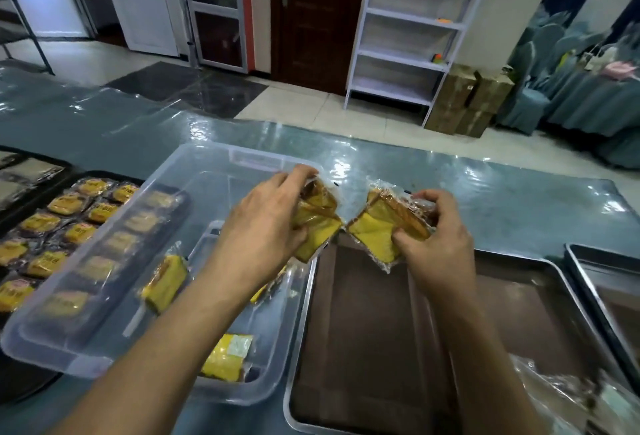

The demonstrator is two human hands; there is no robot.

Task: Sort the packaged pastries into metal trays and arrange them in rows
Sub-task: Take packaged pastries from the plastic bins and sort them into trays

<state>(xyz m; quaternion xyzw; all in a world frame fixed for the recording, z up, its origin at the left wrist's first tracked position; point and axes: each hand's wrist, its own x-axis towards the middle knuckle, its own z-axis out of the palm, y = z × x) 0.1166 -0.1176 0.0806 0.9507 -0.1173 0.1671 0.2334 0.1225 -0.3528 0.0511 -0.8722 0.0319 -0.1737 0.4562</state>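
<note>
My left hand [263,223] grips a clear-wrapped yellow pastry [320,218] above the far corner of a clear plastic bin [242,395]. Just to its right, my right hand [440,240] holds a second wrapped yellow pastry [379,227] over the far end of a metal tray [374,330], whose brown floor is bare. The two packets nearly touch. Two more wrapped pastries lie in the bin, one [164,282] on the left and one [227,358] near the front.
A clear lid [69,348] lies tilted over the bin's left side and a dark tray [52,223] filled with rows of small yellow packets. Another metal tray [609,282] stands at the right. Crumpled plastic film [568,396] lies bottom right. White shelves [408,29] stand beyond the table.
</note>
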